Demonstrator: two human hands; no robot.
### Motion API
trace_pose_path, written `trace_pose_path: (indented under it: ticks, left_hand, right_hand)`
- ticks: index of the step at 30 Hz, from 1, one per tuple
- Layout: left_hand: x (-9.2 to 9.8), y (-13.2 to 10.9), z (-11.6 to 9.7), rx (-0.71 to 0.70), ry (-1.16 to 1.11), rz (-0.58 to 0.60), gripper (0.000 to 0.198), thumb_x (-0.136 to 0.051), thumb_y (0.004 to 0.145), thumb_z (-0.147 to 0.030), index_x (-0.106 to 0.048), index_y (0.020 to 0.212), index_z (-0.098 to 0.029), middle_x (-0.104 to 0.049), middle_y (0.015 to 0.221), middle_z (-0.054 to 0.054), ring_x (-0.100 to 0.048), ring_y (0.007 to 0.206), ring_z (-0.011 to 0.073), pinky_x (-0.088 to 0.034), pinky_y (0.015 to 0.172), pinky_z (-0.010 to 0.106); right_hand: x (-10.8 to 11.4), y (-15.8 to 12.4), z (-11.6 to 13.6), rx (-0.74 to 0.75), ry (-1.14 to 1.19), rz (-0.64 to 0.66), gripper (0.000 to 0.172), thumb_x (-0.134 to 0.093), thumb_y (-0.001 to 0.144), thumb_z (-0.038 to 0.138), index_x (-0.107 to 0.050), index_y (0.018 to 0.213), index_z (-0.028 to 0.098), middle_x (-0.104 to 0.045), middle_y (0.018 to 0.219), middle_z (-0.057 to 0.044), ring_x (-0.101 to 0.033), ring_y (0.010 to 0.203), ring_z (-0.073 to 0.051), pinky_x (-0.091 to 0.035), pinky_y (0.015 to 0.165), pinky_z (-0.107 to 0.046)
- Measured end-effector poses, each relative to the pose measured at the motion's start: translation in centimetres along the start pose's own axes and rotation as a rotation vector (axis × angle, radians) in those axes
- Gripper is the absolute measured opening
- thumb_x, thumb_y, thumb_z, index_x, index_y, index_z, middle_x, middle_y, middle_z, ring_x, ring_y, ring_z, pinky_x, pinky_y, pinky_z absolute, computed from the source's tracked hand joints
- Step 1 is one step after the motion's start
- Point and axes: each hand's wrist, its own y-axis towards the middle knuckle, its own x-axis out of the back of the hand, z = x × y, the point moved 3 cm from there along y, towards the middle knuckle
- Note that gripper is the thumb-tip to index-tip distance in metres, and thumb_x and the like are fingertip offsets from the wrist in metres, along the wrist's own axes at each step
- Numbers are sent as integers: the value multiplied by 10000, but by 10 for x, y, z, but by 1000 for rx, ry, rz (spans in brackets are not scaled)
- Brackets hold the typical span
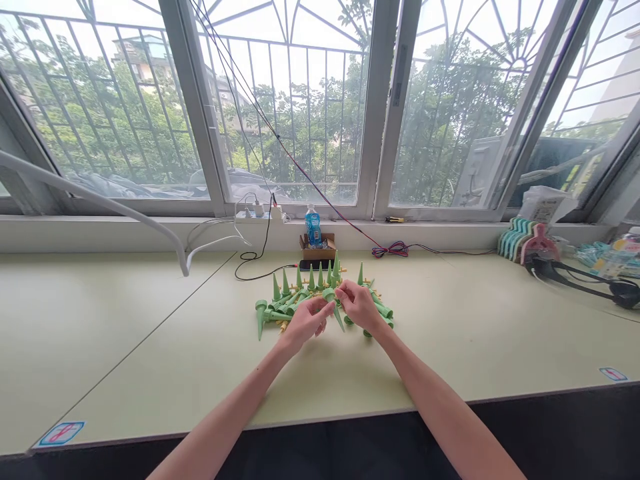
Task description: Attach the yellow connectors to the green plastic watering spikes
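My left hand (306, 321) is closed around a green plastic watering spike (339, 319), its wide collar up by the fingertips and its pointed tip slanting down between my hands. Right beside that collar, my right hand (357, 305) is pinched; whatever small piece sits in its fingers is hidden. Behind my hands several green spikes stand point up in a row, one of them a tall spike (361, 273). More spikes lie in a heap to the left, among them a spike with its tip down (261, 319). Small yellow valve pieces (283, 327) show among them.
A phone (315, 265) on a cable lies behind the spikes, before a cardboard box (320, 250) with a blue-liquid bottle (313, 227). Bundled wires (393, 249) lie on the table (200, 373). Hangers (540, 243) and black headgear (585, 280) are at right; a white tube (150, 213) at left.
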Motion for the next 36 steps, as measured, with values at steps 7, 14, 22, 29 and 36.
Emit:
trace_pose_path:
  ticks: [7,14,22,29,36]
  left_hand:
    - [0,-1,-5,-117,88,-104,315,-694,737,-436,-516,721,-176,-496,561,-50,-406,418,54,-315,397,185]
    - [1,2,2,-151,55,-135,345,-719,709,-423,-476,775,-188,-546,731,-29,-433,475,49,-343,401,179]
    - [-2,3,-2,-74,-29,-133,404,-729,703,-434,-446,884,-210,-541,759,-51,-433,406,36,-325,369,182]
    - [-3,5,2,80,-203,-18,409,-622,780,-545,-502,726,-158,-530,666,-17,-419,412,50,-300,379,202]
    - [-7,2,10,228,-379,175,561,-475,811,-674,-560,706,-130,-614,810,77,-459,484,72,-297,404,214]
  right_hand:
    - [1,1,3,-2,-40,-19,325,-442,904,384,-413,642,194,-350,516,56,-305,494,-97,-263,506,-232]
    - [-1,1,2,5,-39,-22,332,-438,903,377,-418,628,191,-351,519,52,-308,498,-97,-263,510,-234]
    - [-3,0,1,0,32,-58,320,-434,924,408,-444,685,197,-391,544,43,-335,499,-102,-259,492,-232]
    - [1,0,-2,-18,64,-104,304,-424,935,431,-463,740,202,-407,532,46,-347,474,-102,-266,483,-234]
    - [-3,-2,4,29,69,-44,307,-436,932,419,-470,722,197,-409,550,45,-338,491,-96,-270,489,-229]
